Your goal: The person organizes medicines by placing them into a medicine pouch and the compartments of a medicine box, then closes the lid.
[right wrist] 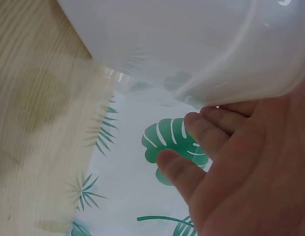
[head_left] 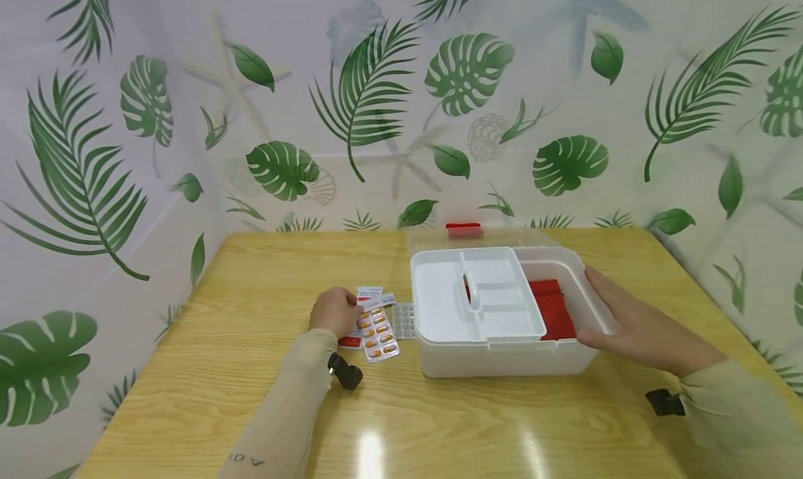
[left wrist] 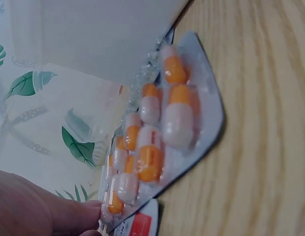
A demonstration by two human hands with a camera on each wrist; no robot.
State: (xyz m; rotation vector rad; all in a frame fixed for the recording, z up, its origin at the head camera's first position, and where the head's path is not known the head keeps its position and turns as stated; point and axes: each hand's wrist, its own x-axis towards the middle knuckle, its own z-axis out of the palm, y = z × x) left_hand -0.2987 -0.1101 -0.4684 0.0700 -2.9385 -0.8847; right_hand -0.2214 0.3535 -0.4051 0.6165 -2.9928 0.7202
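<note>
Between the pale wooden table's (head_left: 219,339) left edge and a white rectangular plastic box (head_left: 502,360), the left hand (head_left: 334,312) pinches a silver orange-capsule blister pack (head_left: 378,335); the right hand's (head_left: 640,329) fingers spread beside the box.

The blister pack (head_left: 378,335) is glossy plastic, the red item (head_left: 552,312) perhaps cloth
</note>
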